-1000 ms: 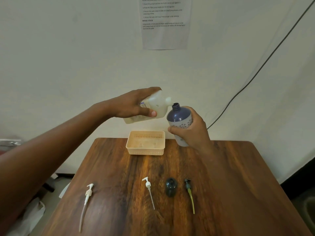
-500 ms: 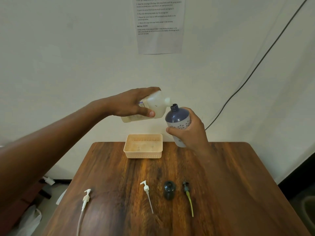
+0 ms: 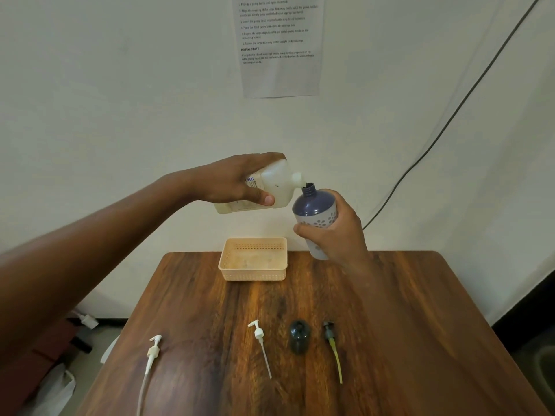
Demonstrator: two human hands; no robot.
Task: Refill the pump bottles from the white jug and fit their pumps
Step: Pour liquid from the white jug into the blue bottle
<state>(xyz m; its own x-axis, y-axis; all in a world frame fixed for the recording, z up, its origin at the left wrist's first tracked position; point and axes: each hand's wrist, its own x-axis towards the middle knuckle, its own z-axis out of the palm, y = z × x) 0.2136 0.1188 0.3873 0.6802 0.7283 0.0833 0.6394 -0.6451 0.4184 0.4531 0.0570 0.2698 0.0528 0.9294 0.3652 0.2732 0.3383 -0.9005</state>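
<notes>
Soft, dim, even indoor light; wide-angle edges bend noticeably.

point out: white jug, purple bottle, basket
white jug [image 3: 276,183], head view, on its shoulder below the spout
purple bottle [image 3: 313,202], head view, on its dark upper dome
basket [image 3: 253,276], head view, on its front wall

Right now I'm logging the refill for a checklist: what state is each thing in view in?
white jug: tipped, uncapped, spout at the bottle's mouth, gripped by left hand
purple pump bottle: open-necked, tilted, gripped by right hand
dark bottle: lying on the table, no pump
two white pumps: lying loose
dark pump with yellow tube: lying loose
basket: upright on the table
</notes>
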